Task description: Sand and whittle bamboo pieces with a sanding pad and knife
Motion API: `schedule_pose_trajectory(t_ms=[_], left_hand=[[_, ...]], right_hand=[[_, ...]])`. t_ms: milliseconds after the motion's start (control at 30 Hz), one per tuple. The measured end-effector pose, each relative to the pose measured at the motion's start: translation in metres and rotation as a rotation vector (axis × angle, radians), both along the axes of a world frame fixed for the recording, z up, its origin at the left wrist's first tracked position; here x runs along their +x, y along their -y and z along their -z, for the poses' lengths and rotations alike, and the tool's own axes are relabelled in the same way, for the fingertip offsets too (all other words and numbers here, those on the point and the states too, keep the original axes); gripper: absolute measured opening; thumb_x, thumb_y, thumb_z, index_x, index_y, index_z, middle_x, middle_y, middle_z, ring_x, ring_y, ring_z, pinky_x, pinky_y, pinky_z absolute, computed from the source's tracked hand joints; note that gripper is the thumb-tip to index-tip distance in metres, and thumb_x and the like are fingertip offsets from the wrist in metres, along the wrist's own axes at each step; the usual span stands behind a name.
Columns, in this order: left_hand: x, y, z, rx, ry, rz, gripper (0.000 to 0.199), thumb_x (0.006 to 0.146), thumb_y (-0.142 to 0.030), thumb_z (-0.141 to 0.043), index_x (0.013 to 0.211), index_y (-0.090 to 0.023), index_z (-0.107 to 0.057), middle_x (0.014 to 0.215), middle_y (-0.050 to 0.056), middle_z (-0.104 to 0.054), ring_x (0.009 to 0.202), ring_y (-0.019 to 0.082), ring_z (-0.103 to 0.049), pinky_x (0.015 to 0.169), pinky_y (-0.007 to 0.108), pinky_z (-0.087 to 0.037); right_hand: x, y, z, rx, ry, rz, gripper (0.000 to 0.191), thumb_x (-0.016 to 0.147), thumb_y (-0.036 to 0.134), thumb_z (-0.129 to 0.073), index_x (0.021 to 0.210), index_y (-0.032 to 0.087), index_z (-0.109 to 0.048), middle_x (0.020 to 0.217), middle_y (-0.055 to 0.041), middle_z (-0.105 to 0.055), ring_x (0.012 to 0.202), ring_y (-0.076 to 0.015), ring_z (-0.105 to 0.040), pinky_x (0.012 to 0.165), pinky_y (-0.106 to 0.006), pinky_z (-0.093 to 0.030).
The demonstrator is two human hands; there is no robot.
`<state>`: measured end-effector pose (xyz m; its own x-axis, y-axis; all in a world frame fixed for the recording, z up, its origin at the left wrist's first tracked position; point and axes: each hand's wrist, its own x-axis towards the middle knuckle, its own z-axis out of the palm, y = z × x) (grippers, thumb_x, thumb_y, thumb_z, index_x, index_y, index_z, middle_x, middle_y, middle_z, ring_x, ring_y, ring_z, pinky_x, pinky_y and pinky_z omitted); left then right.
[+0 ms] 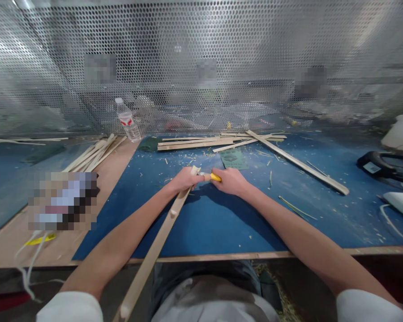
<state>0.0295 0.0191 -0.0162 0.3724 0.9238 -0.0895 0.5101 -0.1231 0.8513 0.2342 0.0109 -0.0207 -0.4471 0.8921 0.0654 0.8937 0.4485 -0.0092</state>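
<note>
Blue mat (204, 228): spread over a wooden worktop (104, 197), its near edge close to the person's lap; scattered with pale shavings.
Bamboo strip (161, 232): long axis slanting from below the mat's near edge, left of the person's middle, up and rightward to the hands over the mat; its far end is at the left hand, its near end runs out of view.
Yellow tag (40, 240): on a white cable left of the mat; any writing unreadable.
Device (65, 199): left of the mat, masked by pixels.
Left hand (184, 180): closed around the strip near its far end, above the mat; nearer to the strip than the right.
Right hand (233, 181): wrapped round a yellow-handled knife (216, 177), just right of the strip's end, blade pointing left across the mat towards it.
Black object (362, 160): at the mat's right side, with a pale sticker too small to read.
Green sheet (235, 159): on the mat beyond the right hand; dark print, illegible.
Loose strips (195, 144): along the mat's far part, one slanting rightward; others bunched left of it.
Water bottle (129, 123): beyond the mat's far left corner, tilted; red mark on its label, brand unclear.
Perforated metal screen (174, 67): behind the mat.
</note>
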Motion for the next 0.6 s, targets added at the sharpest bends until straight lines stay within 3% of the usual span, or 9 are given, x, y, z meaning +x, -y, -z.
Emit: schedule_pose_trajectory(t_ms=[467, 600], left_hand=[[0.004, -0.003, -0.002, -0.045, 0.013, -0.163, 0.040, 0.077, -0.045, -0.070, 0.054, -0.020, -0.048, 0.041, -0.004, -0.048, 0.038, 0.010, -0.046, 0.044, 0.023, -0.037], [0.003, -0.002, -0.002, -0.030, -0.008, -0.141, 0.040, 0.079, -0.043, -0.067, 0.051, -0.020, -0.048, 0.041, -0.004, -0.048, 0.039, 0.010, -0.048, 0.046, 0.023, -0.038]], right_hand=[[-0.012, 0.011, -0.006, 0.004, 0.048, 0.128, 0.035, 0.102, 0.037, -0.035, 0.122, 0.019, -0.056, 0.093, -0.0136, -0.075, 0.084, -0.0269, -0.072, 0.065, -0.030, -0.039], [-0.010, 0.009, -0.003, -0.007, 0.052, 0.111, 0.034, 0.102, 0.039, -0.035, 0.120, 0.020, -0.057, 0.093, -0.0127, -0.076, 0.085, -0.0264, -0.072, 0.063, -0.030, -0.037]])
